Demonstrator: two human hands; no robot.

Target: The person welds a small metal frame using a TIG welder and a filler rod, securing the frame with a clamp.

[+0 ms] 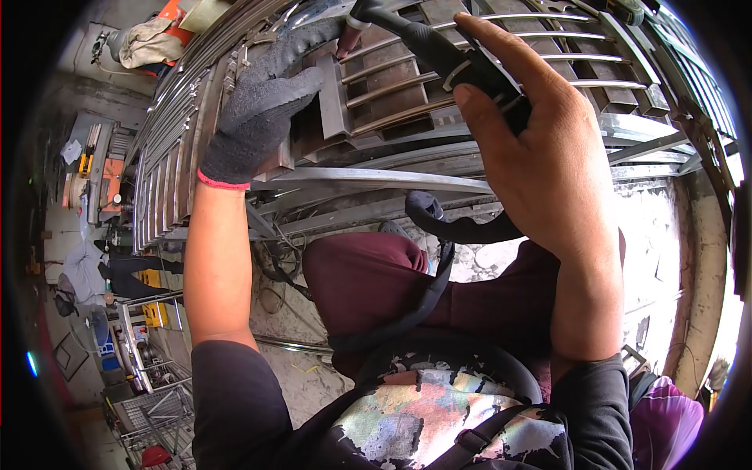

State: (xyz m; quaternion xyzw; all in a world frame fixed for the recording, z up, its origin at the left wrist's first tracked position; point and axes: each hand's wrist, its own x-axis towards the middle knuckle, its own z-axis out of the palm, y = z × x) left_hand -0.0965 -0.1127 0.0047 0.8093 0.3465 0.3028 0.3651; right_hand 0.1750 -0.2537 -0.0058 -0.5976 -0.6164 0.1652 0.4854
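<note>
My right hand [540, 141], bare, is wrapped round the black handle of a welding torch [439, 55]. The torch's neck bends left toward a reddish nozzle [349, 39] near the top of the metal grille [392, 92]. My left hand [270, 102] wears a dark grey glove with a pink cuff. Its thumb and fingers are spread around the grille's end, close to the nozzle and beside a flat metal bar [334, 98]. No object shows between its fingers. A black cable [470, 229] runs from below my right hand across my lap.
Stacked metal frames [168, 168] stand at the left. Steel beams [376, 180] cross below the grille. Another person [86, 270] in grey and black is at the far left, near a metal cart [133, 345]. A purple cloth [666, 415] lies at the lower right.
</note>
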